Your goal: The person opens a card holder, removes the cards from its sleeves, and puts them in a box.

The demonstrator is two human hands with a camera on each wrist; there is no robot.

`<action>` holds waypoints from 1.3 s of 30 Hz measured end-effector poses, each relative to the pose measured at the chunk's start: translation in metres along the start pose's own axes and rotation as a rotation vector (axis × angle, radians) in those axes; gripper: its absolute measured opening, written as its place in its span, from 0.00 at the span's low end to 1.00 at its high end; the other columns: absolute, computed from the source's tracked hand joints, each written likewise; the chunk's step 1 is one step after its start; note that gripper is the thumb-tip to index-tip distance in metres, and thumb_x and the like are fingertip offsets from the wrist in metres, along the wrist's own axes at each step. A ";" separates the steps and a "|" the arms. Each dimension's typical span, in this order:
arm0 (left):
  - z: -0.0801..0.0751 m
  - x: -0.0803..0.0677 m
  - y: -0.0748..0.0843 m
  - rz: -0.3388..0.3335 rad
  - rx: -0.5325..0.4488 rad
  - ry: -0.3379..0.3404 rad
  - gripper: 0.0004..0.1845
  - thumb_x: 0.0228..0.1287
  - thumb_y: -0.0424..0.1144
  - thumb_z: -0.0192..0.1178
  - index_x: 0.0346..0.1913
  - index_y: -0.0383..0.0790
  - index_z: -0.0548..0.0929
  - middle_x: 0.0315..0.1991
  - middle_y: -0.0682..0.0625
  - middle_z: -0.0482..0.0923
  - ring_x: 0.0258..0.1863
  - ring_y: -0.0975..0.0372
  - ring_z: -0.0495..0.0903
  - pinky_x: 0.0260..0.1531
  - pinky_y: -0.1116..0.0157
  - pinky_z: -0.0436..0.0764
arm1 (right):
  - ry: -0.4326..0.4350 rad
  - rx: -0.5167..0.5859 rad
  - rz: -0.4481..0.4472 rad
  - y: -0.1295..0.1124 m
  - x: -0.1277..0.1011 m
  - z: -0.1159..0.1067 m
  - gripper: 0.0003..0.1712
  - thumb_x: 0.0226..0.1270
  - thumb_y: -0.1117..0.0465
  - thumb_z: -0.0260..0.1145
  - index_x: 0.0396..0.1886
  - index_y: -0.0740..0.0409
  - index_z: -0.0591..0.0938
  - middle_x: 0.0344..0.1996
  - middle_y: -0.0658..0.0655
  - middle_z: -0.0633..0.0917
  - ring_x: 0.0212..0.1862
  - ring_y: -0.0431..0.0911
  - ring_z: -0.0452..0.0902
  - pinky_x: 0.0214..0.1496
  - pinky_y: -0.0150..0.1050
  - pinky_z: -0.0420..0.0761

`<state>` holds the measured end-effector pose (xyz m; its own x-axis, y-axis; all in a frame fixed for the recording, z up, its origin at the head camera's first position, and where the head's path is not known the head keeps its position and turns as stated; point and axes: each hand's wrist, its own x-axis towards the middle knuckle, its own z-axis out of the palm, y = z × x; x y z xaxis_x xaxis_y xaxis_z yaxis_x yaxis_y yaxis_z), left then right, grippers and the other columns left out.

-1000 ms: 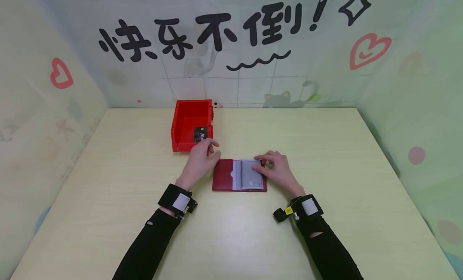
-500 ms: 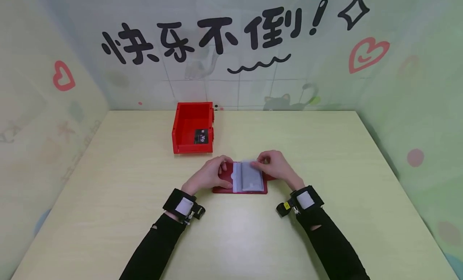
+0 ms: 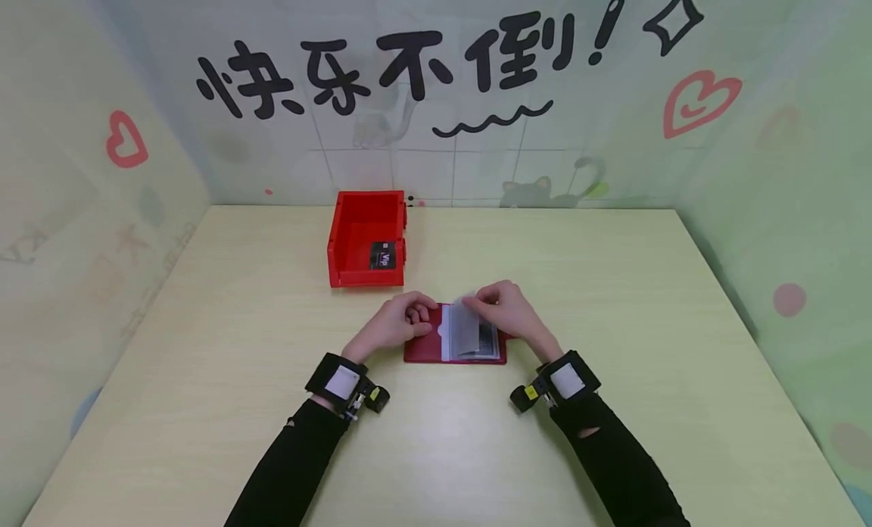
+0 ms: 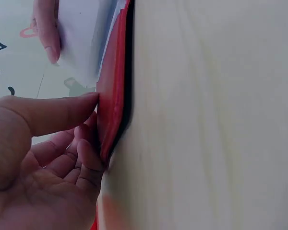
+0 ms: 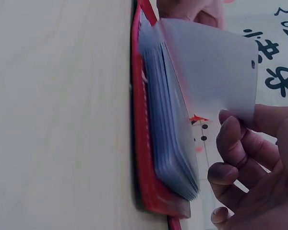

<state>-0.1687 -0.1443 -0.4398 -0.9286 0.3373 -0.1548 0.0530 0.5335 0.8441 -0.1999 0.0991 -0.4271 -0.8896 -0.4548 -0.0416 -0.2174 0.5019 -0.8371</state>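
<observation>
A red card holder (image 3: 425,349) lies open on the table, with a stack of clear plastic sleeves (image 5: 170,129) on its right half. My right hand (image 3: 507,309) pinches the corner of one sleeve page (image 5: 216,72) between thumb and forefinger. That page stands lifted off the stack, and a dark patch shows beneath it in the head view. My left hand (image 3: 395,322) holds the left cover (image 4: 110,91) at its edge, thumb on the inner face and the other fingers curled beside it.
Behind the left hand stands a red bin (image 3: 368,277) with a black card (image 3: 383,255) marked "Vip" inside. The pale wooden table (image 3: 436,451) ends at a printed backdrop (image 3: 450,163) with walls on both sides.
My left hand came from beside the red bin down to the left cover. The right hand has lifted a sleeve page and moved slightly left with it.
</observation>
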 end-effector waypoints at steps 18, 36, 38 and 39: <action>-0.007 -0.003 -0.003 -0.026 -0.124 -0.003 0.22 0.79 0.50 0.48 0.39 0.35 0.80 0.33 0.44 0.75 0.37 0.57 0.73 0.39 0.67 0.72 | 0.065 -0.020 -0.212 0.006 -0.010 0.028 0.11 0.72 0.59 0.65 0.43 0.60 0.90 0.36 0.57 0.87 0.40 0.46 0.78 0.43 0.33 0.75; 0.002 -0.005 0.002 -0.076 0.011 0.175 0.16 0.66 0.36 0.66 0.53 0.33 0.81 0.38 0.40 0.84 0.34 0.58 0.80 0.34 0.70 0.77 | 0.089 -0.236 -0.104 0.037 -0.021 0.004 0.30 0.59 0.51 0.76 0.60 0.59 0.83 0.53 0.61 0.78 0.56 0.55 0.69 0.59 0.49 0.70; 0.003 -0.005 0.005 -0.076 0.033 0.186 0.18 0.66 0.35 0.66 0.55 0.33 0.79 0.37 0.40 0.84 0.33 0.58 0.79 0.34 0.70 0.77 | 0.090 -0.223 -0.085 0.039 -0.021 0.003 0.30 0.59 0.51 0.76 0.60 0.58 0.83 0.54 0.61 0.78 0.57 0.54 0.69 0.60 0.50 0.70; 0.003 -0.005 0.007 -0.076 0.042 0.191 0.18 0.66 0.35 0.66 0.56 0.34 0.79 0.36 0.41 0.83 0.32 0.58 0.79 0.34 0.69 0.78 | 0.091 -0.216 -0.077 0.040 -0.021 0.003 0.30 0.59 0.51 0.76 0.60 0.57 0.83 0.54 0.60 0.78 0.57 0.54 0.69 0.60 0.49 0.70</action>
<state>-0.1623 -0.1398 -0.4351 -0.9830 0.1439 -0.1144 -0.0087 0.5849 0.8110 -0.1885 0.1270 -0.4614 -0.8975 -0.4345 0.0748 -0.3579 0.6189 -0.6992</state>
